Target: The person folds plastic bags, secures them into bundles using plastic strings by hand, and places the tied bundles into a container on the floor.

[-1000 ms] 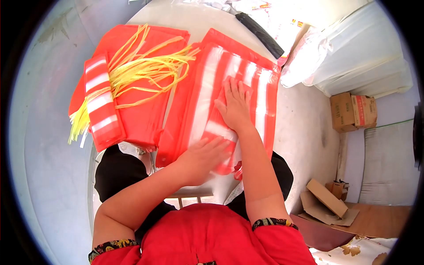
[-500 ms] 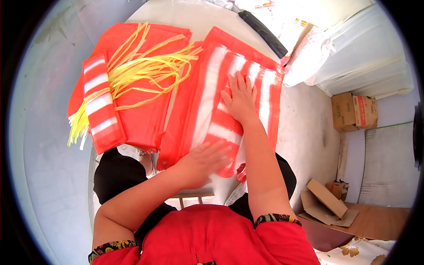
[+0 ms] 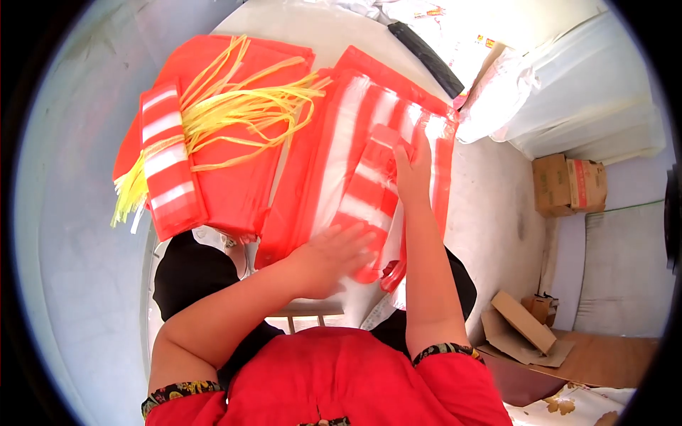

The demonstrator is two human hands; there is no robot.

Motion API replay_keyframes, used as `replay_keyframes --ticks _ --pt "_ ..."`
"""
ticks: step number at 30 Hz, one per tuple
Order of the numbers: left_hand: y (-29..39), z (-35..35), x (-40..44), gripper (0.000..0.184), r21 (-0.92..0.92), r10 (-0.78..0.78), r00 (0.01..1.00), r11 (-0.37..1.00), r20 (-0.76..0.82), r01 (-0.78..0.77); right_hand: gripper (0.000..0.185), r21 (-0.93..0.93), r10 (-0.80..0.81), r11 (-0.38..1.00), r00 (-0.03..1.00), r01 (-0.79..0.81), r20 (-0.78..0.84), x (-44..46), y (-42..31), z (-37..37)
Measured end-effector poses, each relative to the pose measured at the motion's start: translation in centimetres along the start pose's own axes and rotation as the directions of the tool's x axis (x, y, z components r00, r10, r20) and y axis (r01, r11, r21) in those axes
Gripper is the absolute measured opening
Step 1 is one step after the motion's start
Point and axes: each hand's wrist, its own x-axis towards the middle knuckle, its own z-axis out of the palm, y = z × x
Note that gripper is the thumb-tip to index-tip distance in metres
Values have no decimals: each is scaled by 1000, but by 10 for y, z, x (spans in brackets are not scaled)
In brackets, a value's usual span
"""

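A red-and-white striped plastic sheet stack [image 3: 341, 128] lies on the table in front of me. On it is a narrow folded striped strip [image 3: 366, 192]. My left hand [image 3: 330, 259] rests, fingers spread and slightly blurred, at the strip's lower end. Along the strip's right side, near its top, is my right hand [image 3: 415, 170], turned on edge with thumb and fingers apart. To the left, yellow ties [image 3: 241, 117] are spread over a red stack [image 3: 234, 156], beside a folded striped bundle [image 3: 167, 160] with a yellow tie around it.
A black roll [image 3: 426, 60] lies at the table's far edge by white plastic bags [image 3: 494, 99]. Cardboard boxes [image 3: 554, 186] stand on the right, with an opened carton [image 3: 522, 330] lower down. The pale tabletop [image 3: 291, 25] shows behind the stacks.
My right hand has moved from the top of the folded strip to its right side and turned on edge, uncovering the strip's upper end. My left hand stays near the lower end.
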Motion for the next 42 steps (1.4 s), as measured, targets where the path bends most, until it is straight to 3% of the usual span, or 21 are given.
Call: replay_keyframes --ticks 3,7,10,13,16,19,20,22,23,24,25,26,27,28,30,33,36,39,42 --pt "0 -7 -3 81 -21 13 1000 1000 -1 -13 78 103 119 986 988 -129 94 -65 -19 -24" --pt "0 -14 -5 78 -55 51 999 997 16 -50 88 -93 168 984 967 -153 193 -109 -48 -34" --pt "-8 -16 -5 76 -160 103 994 981 -23 -105 93 114 213 965 961 -235 178 -99 -39 -28" --pt "-23 -9 -8 73 -325 151 985 930 -78 -169 97 293 435 845 894 -447 107 -89 -58 -24" --pt "-28 -10 -12 73 -435 185 980 879 -68 -196 104 74 289 953 955 -293 66 -83 -35 -12" --pt "-32 -13 -11 69 -516 249 965 819 -76 -252 111 -252 126 961 991 -113 37 -86 -39 -5" --pt "-35 -15 -13 68 -538 266 960 799 -85 -268 113 -139 169 977 984 -161 52 -85 -47 -3" --pt "-37 -32 -21 62 -886 40 999 462 -34 -49 115 88 248 962 963 -257 105 -82 -60 -5" --pt "-38 -38 -23 59 -974 -57 998 223 25 37 115 60 223 971 968 -231 116 -81 -56 -5" --pt "-50 -28 -17 53 -966 -263 952 242 -154 -90 115 110 257 956 958 -271 125 -81 -60 -5" --pt "-59 -24 -12 48 -935 -447 834 288 -322 -206 116 158 293 937 947 -312 135 -82 -68 -6" --pt "-71 -23 -15 44 -782 -556 652 616 -516 -93 116 202 329 913 933 -353 146 -83 -71 -7" --pt "-79 -27 -21 41 -549 -538 447 827 -715 119 117 185 339 913 928 -364 154 -82 -65 -7" --pt "-87 -25 -26 40 -457 -550 390 834 -739 310 117 213 345 903 926 -372 155 -83 -65 -6" --pt "-100 -23 -35 37 -238 -526 294 723 -798 649 117 270 359 883 923 -385 143 -84 -66 -7" --pt "-107 -25 -50 38 -244 -653 353 643 -670 726 115 272 365 883 924 -383 113 -87 -67 -8" --pt "-105 -30 -54 33 -185 -590 400 692 -701 698 114 349 393 846 914 -404 104 -90 -73 -10" --pt "-103 -35 -52 33 -402 -574 451 812 -684 423 111 480 423 768 898 -425 118 -96 -75 -10" --pt "-88 -40 -44 28 -574 -548 500 810 -671 117 103 630 388 671 909 -391 150 -102 -82 -10"
